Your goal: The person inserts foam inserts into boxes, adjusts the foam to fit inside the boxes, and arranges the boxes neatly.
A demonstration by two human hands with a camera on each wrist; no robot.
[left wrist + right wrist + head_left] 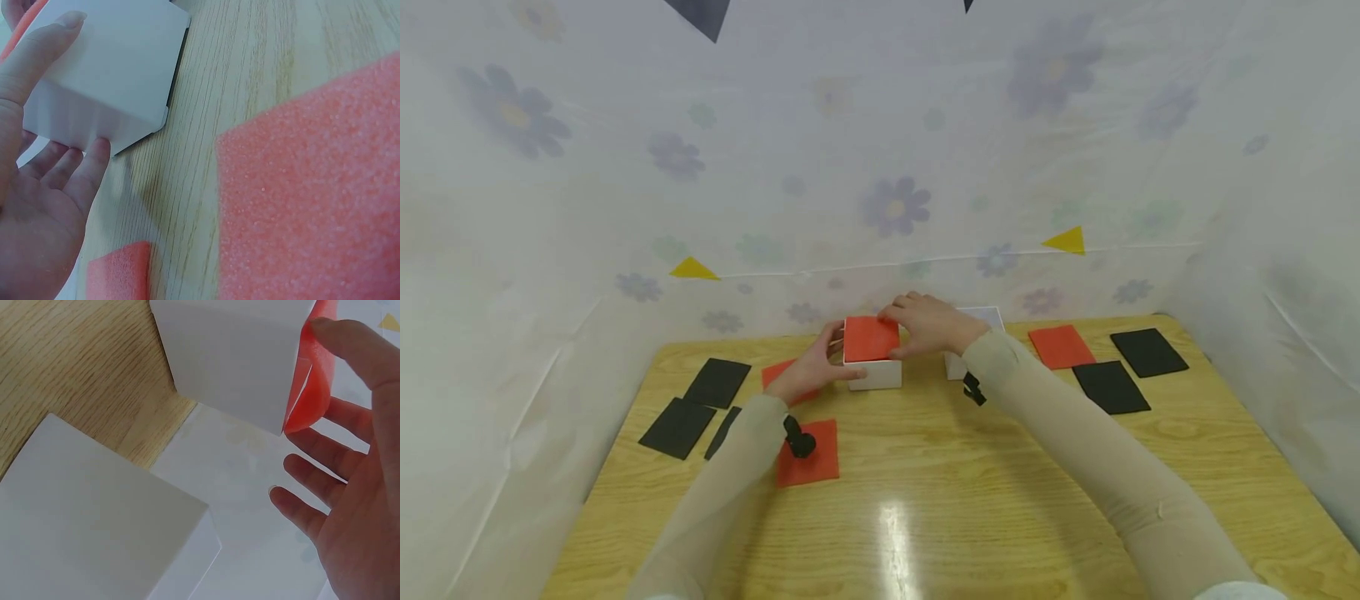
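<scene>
The second white box [977, 321] is mostly hidden behind the right hand [934, 323] and sleeve in the head view; only its far rim and a bit of front wall show. In the right wrist view it fills the lower left, cut off by the frame. A red sheet [778, 372] lies half hidden under the left hand [811, 370]. The inside of the near box [872, 360] cannot be seen, since a red foam sheet [871, 337] covers its top.

The near box stands toward the far middle of the desk [925, 517], close to the flowered curtain [880, 167] that walls in the back and sides. The near half of the desk is open wood. Black sheets [717, 382] lie at the left edge, another red sheet [808, 454] under the left forearm, and a red sheet [1062, 347] with black ones [1111, 387] at the right.

The left hand holds the near box from its left side, thumb [37, 50] along one wall and fingers [94, 156] curled at the lower edge. The right hand lies over the foam sheet's right edge, fingers spread and loosely bent; the right wrist view shows the thumb [356, 344] pressing the foam [312, 394], which bends down over the box wall [237, 362].
</scene>
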